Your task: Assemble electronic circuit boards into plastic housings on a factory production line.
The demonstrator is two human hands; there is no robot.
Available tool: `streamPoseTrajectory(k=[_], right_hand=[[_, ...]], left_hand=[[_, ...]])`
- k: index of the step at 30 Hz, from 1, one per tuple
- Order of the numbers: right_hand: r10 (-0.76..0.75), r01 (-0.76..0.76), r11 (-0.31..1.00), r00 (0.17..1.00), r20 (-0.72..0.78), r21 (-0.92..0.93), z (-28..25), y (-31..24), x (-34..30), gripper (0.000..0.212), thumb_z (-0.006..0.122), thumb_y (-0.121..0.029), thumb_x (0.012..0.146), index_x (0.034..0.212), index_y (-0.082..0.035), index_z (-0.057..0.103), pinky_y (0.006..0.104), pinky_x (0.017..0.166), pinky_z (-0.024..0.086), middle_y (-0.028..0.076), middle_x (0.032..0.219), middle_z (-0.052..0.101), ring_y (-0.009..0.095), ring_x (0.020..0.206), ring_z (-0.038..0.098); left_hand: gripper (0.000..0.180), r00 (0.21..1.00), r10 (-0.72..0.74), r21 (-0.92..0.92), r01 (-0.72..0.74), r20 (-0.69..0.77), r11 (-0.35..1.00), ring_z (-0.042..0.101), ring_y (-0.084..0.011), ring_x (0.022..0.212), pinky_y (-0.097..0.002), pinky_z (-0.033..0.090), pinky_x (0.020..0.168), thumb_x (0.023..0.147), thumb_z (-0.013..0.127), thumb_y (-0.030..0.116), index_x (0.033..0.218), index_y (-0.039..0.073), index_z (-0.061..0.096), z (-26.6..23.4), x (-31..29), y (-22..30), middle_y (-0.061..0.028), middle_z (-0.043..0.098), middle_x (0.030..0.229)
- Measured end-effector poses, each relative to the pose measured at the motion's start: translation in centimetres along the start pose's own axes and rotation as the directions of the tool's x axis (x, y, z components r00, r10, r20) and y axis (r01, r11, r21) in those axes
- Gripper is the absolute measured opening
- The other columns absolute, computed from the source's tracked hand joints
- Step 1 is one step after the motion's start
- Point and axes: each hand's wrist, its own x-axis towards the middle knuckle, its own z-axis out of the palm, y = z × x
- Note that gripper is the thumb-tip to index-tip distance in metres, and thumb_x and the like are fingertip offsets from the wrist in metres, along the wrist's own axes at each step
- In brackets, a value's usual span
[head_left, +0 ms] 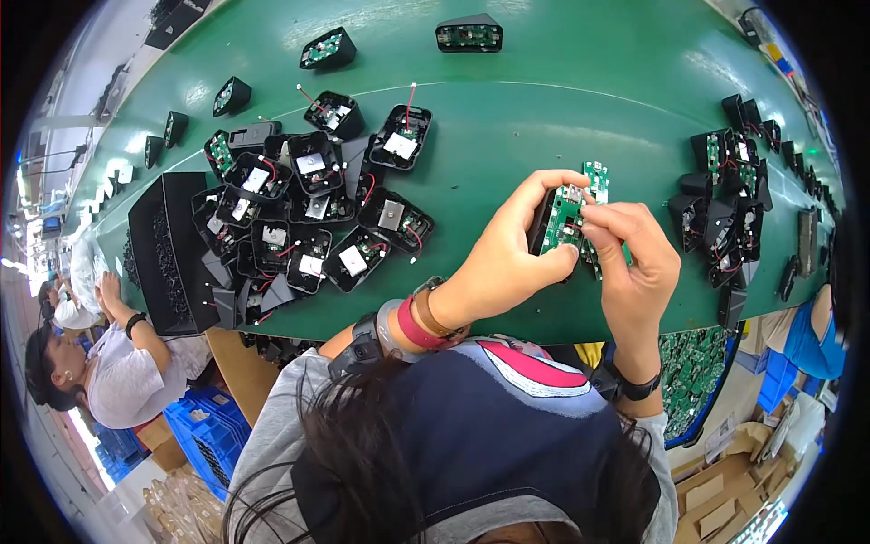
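Note:
My left hand (498, 263) is closed around a small black plastic housing (539, 220), thumb on the near end and index finger over the far end. A green circuit board (562, 222) sits at the open face of the housing, turned toward me. My right hand (639, 267) pinches with thumb and forefinger at the board's right edge; whatever is between the fingertips is too small or hidden to tell. Behind and beside the fingers, a second green circuit board (595, 175) shows, partly covered by my right hand.
Several open black housings with red wires (314, 168) crowd the green table (507, 118) on the left, beside a black bin (163, 245). More assembled housings (729, 181) are piled at right. A crate of circuit boards (693, 376) stands below the edge. A co-worker (136, 372) sits at left.

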Motion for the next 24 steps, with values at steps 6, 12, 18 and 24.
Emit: streamPoseTrajectory(k=[6,12,18,24], right_hand=[[-0.046,0.046,0.999,0.999,0.011,-0.002,0.4,-0.2,0.0,0.012,0.066,0.006,0.077,0.087,0.0,0.065,0.0239,0.063,0.046,0.007,0.085,0.063,0.013,0.075,0.058],[0.052,-0.046,0.991,0.998,-0.043,0.124,0.7,0.2,-0.9,0.034,0.069,0.006,0.075,0.104,-0.002,0.053,0.0203,0.057,0.043,0.003,0.084,0.065,0.008,0.067,0.052],[-0.156,0.157,0.986,0.988,0.008,-0.055,0.6,-0.1,-0.2,0.041,0.069,0.007,0.074,0.109,-0.003,0.05,0.0251,0.055,0.045,0.005,0.084,0.064,0.012,0.067,0.056],[-0.395,0.412,0.896,0.91,0.126,-0.165,0.3,1.2,0.6,0.043,0.069,0.008,0.071,0.108,-0.002,0.05,0.0313,0.055,0.047,0.009,0.085,0.062,0.023,0.066,0.059]], left_hand=[[0.057,0.989,0.145,0.145,-0.144,0.003,0.979,0.049,-0.0138,0.108,-0.0288,0.039,0.096,0.074,0.057,0.0,0.128,0.003,0.041,-0.2,0.1,-0.3,-0.0079,0.051,0.115],[0.056,0.985,0.17,0.195,-0.162,-0.025,0.967,0.05,-0.0137,0.105,-0.0283,0.04,0.094,0.073,0.057,0.0,0.127,0.003,0.042,0.1,-0.1,-0.1,-0.008,0.052,0.114],[0.055,0.98,0.192,0.287,-0.168,-0.058,0.943,0.052,-0.0128,0.102,-0.0274,0.042,0.092,0.072,0.057,0.0,0.126,0.004,0.045,-0.1,-0.2,-0.1,-0.0073,0.054,0.112],[0.055,0.967,0.246,0.357,-0.206,-0.069,0.911,0.053,-0.0124,0.101,-0.0266,0.043,0.09,0.072,0.059,0.0,0.125,0.004,0.045,-0.2,0.0,-0.3,-0.0071,0.054,0.112]])
